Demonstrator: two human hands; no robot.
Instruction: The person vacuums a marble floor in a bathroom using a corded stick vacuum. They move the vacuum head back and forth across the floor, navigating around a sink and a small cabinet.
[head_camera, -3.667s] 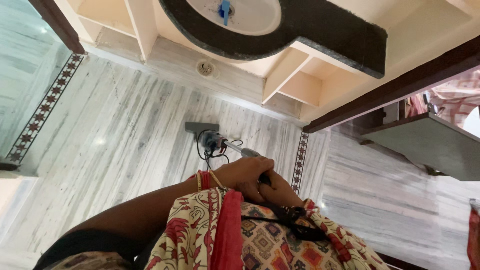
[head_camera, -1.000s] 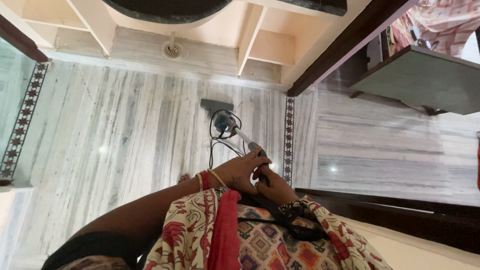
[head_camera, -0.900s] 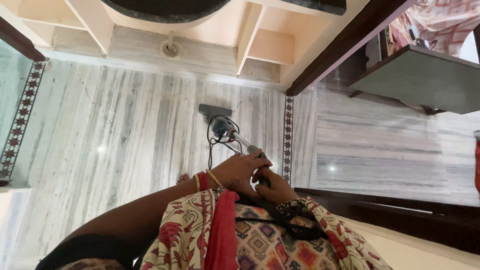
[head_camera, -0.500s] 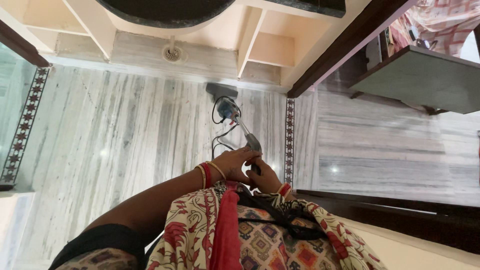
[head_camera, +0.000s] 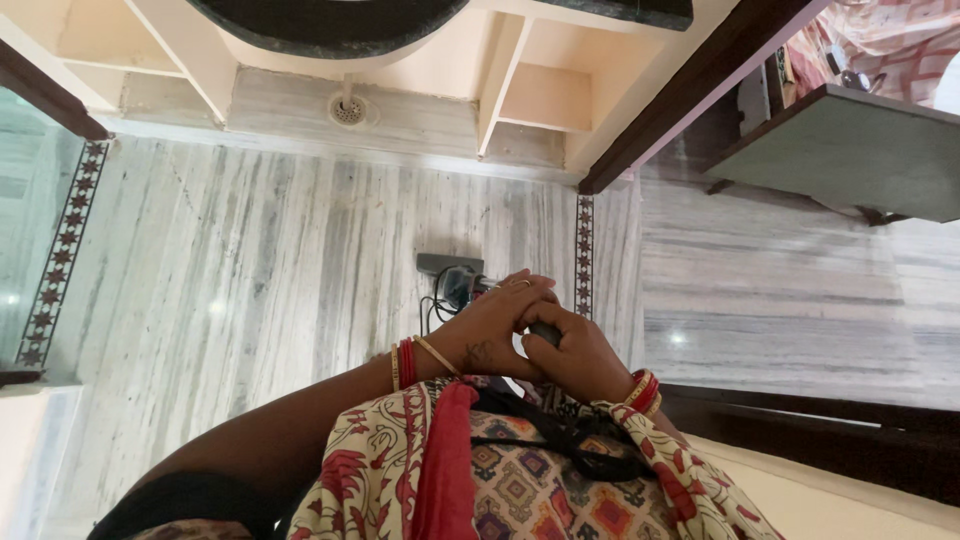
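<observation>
Clasping the dark handle (head_camera: 545, 332) of one floor-cleaning tool, both hands sit together at the centre of the view: the left hand (head_camera: 490, 325) lies over the top with its fingers folded down, and the right hand (head_camera: 580, 352) wraps the handle from the near side, so each grip is closed on it and the two hands touch. Just beyond the grip, the tool's flat grey head (head_camera: 448, 263) rests on the striped marble floor (head_camera: 250, 260), with a loop of black cord (head_camera: 437, 305) hanging beside the left hand. Half a second ago the head lay well out from the hands, close to the step under the basin, with a long bare stretch of shaft showing; now it is drawn in so near that almost no shaft is visible. Counting: one tool, one cord, two hands, one round floor drain (head_camera: 347, 110) far beyond the grip, and two patterned border strips in the floor, one (head_camera: 584, 255) just right of the grip, one (head_camera: 62, 250) far left. Bangles circle both wrists.
</observation>
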